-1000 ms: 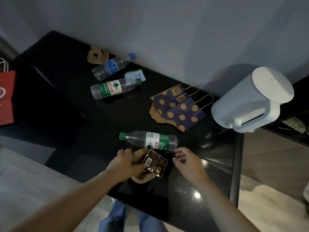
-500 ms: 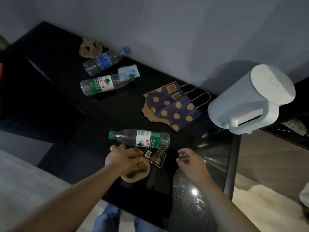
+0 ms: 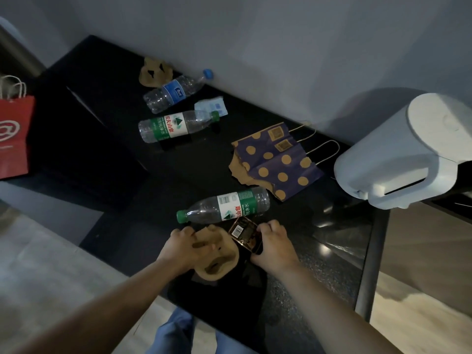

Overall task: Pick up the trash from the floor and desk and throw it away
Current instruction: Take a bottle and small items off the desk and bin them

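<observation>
On the black desk (image 3: 102, 139), my left hand (image 3: 185, 247) grips a brown pulp cup carrier (image 3: 219, 259) near the front edge. Right beside it, my right hand (image 3: 274, 245) curls its fingers around a small shiny brown wrapper (image 3: 242, 232) with a barcode. Just beyond both hands an empty green-label bottle (image 3: 224, 206) lies on its side. Farther back lie another green-label bottle (image 3: 176, 126), a blue-label bottle (image 3: 175, 92), a blue packet (image 3: 212, 107), a second pulp carrier (image 3: 154, 72) and a torn purple dotted paper bag (image 3: 275, 162).
A white lidded bin (image 3: 408, 154) stands at the desk's right end against the wall. A red paper bag (image 3: 12, 134) stands at the far left. Pale floor shows at the lower left, wooden floor at the right beyond the desk edge.
My right hand has moved left and closed on the wrapper, which it was apart from half a second ago. My left hand keeps hold of the pulp carrier.
</observation>
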Demonstrator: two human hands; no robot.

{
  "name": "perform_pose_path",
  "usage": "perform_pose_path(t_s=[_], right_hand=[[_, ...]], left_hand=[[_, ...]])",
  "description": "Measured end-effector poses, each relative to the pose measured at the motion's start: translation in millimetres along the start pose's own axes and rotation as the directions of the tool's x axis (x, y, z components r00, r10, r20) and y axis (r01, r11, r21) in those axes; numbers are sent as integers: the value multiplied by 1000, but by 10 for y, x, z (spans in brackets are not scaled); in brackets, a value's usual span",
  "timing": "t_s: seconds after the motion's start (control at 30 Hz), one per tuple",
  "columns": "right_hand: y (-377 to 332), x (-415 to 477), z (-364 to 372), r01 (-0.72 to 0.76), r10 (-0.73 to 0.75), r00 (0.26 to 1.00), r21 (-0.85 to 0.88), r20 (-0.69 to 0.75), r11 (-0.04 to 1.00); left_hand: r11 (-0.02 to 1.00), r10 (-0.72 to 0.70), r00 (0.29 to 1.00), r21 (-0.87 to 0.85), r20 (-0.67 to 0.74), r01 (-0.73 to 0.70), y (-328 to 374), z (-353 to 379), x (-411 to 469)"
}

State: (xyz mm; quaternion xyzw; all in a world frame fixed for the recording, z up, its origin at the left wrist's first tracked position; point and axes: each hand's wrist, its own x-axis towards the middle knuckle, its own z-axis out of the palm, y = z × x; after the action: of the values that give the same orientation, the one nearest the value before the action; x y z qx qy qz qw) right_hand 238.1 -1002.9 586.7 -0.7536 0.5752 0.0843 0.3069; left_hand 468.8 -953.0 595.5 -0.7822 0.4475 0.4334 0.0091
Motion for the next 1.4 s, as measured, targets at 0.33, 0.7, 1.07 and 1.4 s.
perform_pose_path(t_s=[0.33, 0.7, 1.07, 1.4], right_hand=[[-67, -305, -107, 86, -15, 943, 200, -332, 976], [-435, -546, 43, 515, -512, 856, 26, -72, 857], [-23, -523, -108, 275, -230, 949, 203, -216, 940], [-148, -140, -381, 267, -214, 939, 176, -270, 947]], left_hand=[[994, 49, 999, -101, -8, -49, -90, -61, -86], [946, -91, 993, -304, 73, 109, -21, -166, -116], [975, 108, 986, 179, 129, -130, 49, -16, -97], [999, 25, 996, -43, 81, -21, -54, -14, -86]])
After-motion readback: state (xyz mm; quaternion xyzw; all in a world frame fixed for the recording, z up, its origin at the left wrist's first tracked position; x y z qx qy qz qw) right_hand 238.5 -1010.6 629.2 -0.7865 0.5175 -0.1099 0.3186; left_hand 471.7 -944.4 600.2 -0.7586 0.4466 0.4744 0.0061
